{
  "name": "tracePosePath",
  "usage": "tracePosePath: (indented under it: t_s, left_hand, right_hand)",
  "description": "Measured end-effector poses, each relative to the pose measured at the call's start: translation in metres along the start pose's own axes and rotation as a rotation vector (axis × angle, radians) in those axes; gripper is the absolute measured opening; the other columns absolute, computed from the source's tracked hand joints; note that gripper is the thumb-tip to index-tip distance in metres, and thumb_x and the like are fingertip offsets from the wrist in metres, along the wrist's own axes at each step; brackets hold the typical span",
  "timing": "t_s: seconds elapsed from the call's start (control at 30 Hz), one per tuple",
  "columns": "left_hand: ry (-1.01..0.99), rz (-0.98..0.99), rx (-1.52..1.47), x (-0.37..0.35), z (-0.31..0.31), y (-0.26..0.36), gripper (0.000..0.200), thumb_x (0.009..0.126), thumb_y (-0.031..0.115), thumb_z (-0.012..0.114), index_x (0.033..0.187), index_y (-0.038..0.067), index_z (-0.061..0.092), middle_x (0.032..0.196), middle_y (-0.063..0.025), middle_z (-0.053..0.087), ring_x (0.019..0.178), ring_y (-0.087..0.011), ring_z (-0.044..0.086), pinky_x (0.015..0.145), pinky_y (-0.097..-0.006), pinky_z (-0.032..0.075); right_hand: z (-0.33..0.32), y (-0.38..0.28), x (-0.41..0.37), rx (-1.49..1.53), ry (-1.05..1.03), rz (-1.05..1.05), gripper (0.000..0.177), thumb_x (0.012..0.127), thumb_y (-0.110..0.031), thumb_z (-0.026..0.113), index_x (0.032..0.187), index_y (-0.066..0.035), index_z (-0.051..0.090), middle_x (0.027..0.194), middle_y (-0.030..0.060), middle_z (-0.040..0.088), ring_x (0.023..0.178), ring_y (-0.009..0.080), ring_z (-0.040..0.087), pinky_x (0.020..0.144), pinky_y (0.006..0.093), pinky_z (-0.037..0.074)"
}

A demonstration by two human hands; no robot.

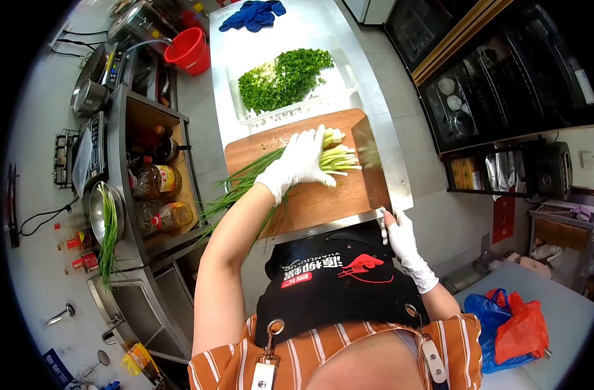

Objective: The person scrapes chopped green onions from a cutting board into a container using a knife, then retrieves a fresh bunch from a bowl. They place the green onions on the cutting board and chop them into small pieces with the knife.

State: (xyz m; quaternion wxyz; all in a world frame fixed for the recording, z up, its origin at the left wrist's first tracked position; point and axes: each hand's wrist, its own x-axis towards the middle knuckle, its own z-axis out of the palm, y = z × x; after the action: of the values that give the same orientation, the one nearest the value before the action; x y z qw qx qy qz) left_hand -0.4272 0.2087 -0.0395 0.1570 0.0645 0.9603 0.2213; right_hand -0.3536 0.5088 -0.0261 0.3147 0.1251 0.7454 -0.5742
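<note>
A bunch of scallions (341,160) lies across the wooden cutting board (310,207), white root ends to the right and green leaves trailing off the left edge. My left hand (301,159), in a white glove, holds the bunch down from above, its fingers and thumb around the stalks. At the board's right side stands a cleaver (369,159), its broad blade mirroring the board and the scallions. Also gloved, my right hand (401,237) is closed around its handle near the table's front corner; the grip is partly hidden.
Beyond the board, a clear plastic tub (344,73) contains chopped scallions (287,79). A blue cloth (253,15) lies at the table's far end. Left stand a red bucket (187,52), oil bottles (159,181) and a metal bowl (96,214) with more scallions. Plastic bags (519,328) lie at lower right.
</note>
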Motion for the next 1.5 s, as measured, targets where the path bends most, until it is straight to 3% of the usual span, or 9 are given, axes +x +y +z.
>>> tracePosePath:
  t_s: [0.2, 0.4, 0.57, 0.73, 0.87, 0.93, 1.1, 1.17, 1.5]
  left_hand:
    - [0.032, 0.079, 0.308, -0.018, 0.021, 0.018, 0.139, 0.039, 0.054, 0.090, 0.145, -0.005, 0.023, 0.135, -0.0289, 0.042, 0.130, -0.0443, 0.038, 0.110, -0.0507, 0.028]
    - [0.244, -0.103, 0.206, -0.002, 0.038, 0.001, 0.097, 0.066, 0.034, 0.083, 0.140, -0.004, 0.033, 0.128, -0.0225, 0.049, 0.115, -0.0338, 0.049, 0.097, -0.0421, 0.040]
    - [0.274, -0.215, 0.342, -0.002, 0.033, 0.012, 0.101, 0.064, 0.046, 0.083, 0.137, -0.006, 0.034, 0.135, -0.0255, 0.044, 0.128, -0.0372, 0.042, 0.105, -0.0453, 0.034]
    - [0.110, -0.259, 0.124, 0.003, 0.016, 0.014, 0.128, 0.051, 0.061, 0.085, 0.142, -0.007, 0.027, 0.136, -0.0269, 0.043, 0.129, -0.0396, 0.040, 0.109, -0.0507, 0.028]
    - [0.127, -0.225, 0.216, 0.000, 0.025, 0.016, 0.134, 0.047, 0.064, 0.084, 0.143, -0.008, 0.025, 0.137, -0.0265, 0.043, 0.127, -0.0388, 0.042, 0.109, -0.0473, 0.030]
    - [0.181, -0.216, 0.247, 0.000, 0.029, 0.017, 0.133, 0.047, 0.063, 0.084, 0.143, -0.008, 0.025, 0.136, -0.0261, 0.044, 0.126, -0.0384, 0.043, 0.107, -0.0471, 0.031]
    - [0.205, -0.209, 0.198, 0.002, 0.037, 0.024, 0.130, 0.048, 0.063, 0.084, 0.141, -0.009, 0.028, 0.133, -0.0253, 0.046, 0.122, -0.0373, 0.045, 0.104, -0.0461, 0.033]
    - [0.222, -0.202, 0.230, 0.003, 0.042, 0.024, 0.126, 0.049, 0.063, 0.082, 0.140, -0.009, 0.031, 0.130, -0.0242, 0.048, 0.115, -0.0354, 0.048, 0.101, -0.0448, 0.035]
    - [0.349, -0.180, 0.274, 0.008, 0.055, 0.017, 0.096, 0.070, 0.051, 0.076, 0.137, -0.007, 0.039, 0.105, -0.0180, 0.054, 0.094, -0.0305, 0.052, 0.087, -0.0419, 0.040]
  right_hand:
    - [0.015, 0.007, 0.007, -0.071, -0.003, -0.066, 0.027, 0.097, -0.022, 0.056, 0.116, -0.002, 0.058, 0.071, -0.0027, 0.052, 0.052, 0.0029, 0.045, 0.045, 0.0204, 0.038]
    - [0.008, -0.001, 0.007, -0.059, -0.002, -0.041, 0.026, 0.098, -0.019, 0.053, 0.117, -0.002, 0.057, 0.070, -0.0023, 0.051, 0.052, 0.0038, 0.046, 0.043, 0.0202, 0.038]
    - [-0.002, 0.003, 0.016, -0.085, -0.002, -0.054, 0.025, 0.098, -0.018, 0.052, 0.117, -0.002, 0.057, 0.069, -0.0024, 0.050, 0.050, 0.0043, 0.045, 0.043, 0.0208, 0.037]
    - [0.011, -0.004, 0.012, -0.368, 0.037, -0.231, 0.033, 0.094, -0.017, 0.056, 0.120, 0.002, 0.056, 0.100, 0.0226, 0.066, 0.094, 0.0273, 0.066, 0.084, 0.0356, 0.049]
    - [0.018, 0.011, 0.019, -0.420, 0.046, -0.372, 0.033, 0.095, -0.018, 0.056, 0.119, 0.003, 0.056, 0.102, 0.0238, 0.066, 0.096, 0.0293, 0.066, 0.084, 0.0349, 0.049]
    - [0.011, 0.013, 0.028, -0.329, 0.045, -0.296, 0.031, 0.097, -0.017, 0.054, 0.123, -0.001, 0.058, 0.071, -0.0011, 0.055, 0.060, 0.0053, 0.049, 0.055, 0.0216, 0.040]
    - [0.007, 0.008, 0.030, -0.413, 0.010, -0.422, 0.029, 0.098, -0.017, 0.053, 0.122, -0.002, 0.058, 0.068, -0.0022, 0.052, 0.053, 0.0039, 0.046, 0.047, 0.0213, 0.038]
    - [0.001, -0.004, 0.029, -0.375, -0.053, -0.093, 0.030, 0.096, -0.016, 0.053, 0.119, 0.002, 0.057, 0.084, 0.0147, 0.066, 0.078, 0.0201, 0.063, 0.075, 0.0321, 0.050]
    - [0.003, -0.025, 0.043, -0.578, -0.006, -0.165, 0.029, 0.097, -0.019, 0.051, 0.116, 0.000, 0.059, 0.073, 0.0190, 0.062, 0.066, 0.0285, 0.061, 0.066, 0.0370, 0.048]
